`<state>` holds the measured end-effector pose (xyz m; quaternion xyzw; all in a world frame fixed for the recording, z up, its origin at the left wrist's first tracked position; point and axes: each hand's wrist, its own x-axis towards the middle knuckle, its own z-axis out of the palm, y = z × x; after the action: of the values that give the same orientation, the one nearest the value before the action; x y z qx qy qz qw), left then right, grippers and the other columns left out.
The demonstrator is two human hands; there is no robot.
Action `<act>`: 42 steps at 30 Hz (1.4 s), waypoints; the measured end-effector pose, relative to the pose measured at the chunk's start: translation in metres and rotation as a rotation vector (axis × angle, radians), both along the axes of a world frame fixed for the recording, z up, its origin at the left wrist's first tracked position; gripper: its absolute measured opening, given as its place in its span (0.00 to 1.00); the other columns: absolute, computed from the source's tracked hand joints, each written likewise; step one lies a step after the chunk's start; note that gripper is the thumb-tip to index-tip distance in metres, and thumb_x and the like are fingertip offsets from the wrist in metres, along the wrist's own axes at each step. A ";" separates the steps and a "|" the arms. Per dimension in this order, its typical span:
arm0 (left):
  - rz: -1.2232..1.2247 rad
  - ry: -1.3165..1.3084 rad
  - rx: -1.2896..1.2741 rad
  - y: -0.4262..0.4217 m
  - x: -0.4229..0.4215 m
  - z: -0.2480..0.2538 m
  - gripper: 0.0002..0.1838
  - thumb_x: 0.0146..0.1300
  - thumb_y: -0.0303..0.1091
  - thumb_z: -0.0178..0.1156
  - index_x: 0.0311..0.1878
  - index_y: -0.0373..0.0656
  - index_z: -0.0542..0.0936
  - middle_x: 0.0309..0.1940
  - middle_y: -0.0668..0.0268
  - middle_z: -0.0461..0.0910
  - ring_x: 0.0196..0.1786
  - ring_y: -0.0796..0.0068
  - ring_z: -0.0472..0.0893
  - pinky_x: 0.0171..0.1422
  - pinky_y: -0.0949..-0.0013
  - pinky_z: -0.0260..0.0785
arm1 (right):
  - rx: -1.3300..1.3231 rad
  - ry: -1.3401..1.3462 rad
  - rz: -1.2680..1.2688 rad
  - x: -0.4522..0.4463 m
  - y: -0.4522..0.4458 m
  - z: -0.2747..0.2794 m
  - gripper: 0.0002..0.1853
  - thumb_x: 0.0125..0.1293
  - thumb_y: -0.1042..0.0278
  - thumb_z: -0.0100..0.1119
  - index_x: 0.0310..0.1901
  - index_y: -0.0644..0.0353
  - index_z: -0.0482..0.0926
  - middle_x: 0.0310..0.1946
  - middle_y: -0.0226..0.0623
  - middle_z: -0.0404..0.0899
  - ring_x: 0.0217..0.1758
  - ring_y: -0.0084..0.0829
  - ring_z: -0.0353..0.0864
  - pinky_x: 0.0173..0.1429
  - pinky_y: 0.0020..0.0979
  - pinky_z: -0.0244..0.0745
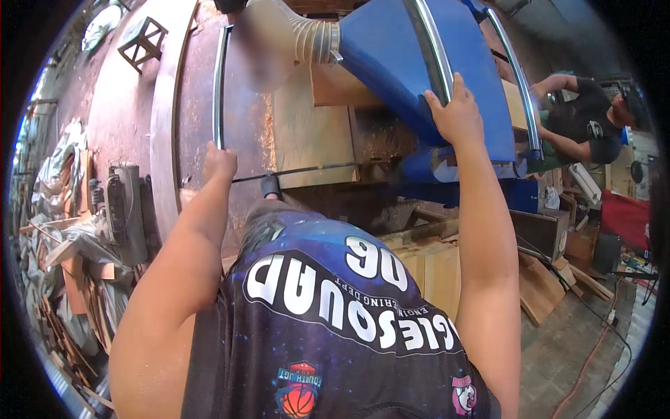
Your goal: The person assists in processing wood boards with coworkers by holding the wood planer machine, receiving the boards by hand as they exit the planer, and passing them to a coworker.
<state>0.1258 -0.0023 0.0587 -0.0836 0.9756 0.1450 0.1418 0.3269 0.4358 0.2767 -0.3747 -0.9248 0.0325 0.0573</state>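
Note:
My left hand (pixel 220 165) is closed round the near end of a long chrome rail (pixel 220 91), left of the blurred patch. My right hand (pixel 457 115) lies with thumb and fingers apart at the near end of a second chrome rail (pixel 434 49). This rail runs over the blue machine housing (pixel 384 56). A third chrome rail (pixel 515 77) stands at the housing's right side, where a co-worker (pixel 590 119) has both hands close to it.
A ribbed hose (pixel 314 40) meets the blue housing. Wood boards (pixel 426 269) lie below it. Scrap wood and plastic sheeting (pixel 70 237) pile up at the left, near a small stool (pixel 143 43). Cables (pixel 593 363) run across the floor at the right.

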 end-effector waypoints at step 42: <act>0.065 -0.707 1.414 0.250 0.041 -0.040 0.47 0.66 0.66 0.70 0.76 0.39 0.73 0.73 0.51 0.77 0.76 0.57 0.73 0.81 0.58 0.60 | 0.150 -0.159 -0.182 -0.018 0.002 -0.003 0.34 0.82 0.43 0.52 0.77 0.63 0.69 0.69 0.58 0.77 0.73 0.57 0.76 0.75 0.51 0.71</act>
<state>0.1669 0.2476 0.0185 -0.0435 0.5462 0.6995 0.4588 0.3087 0.4374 0.2739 -0.4530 -0.8885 -0.0716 0.0144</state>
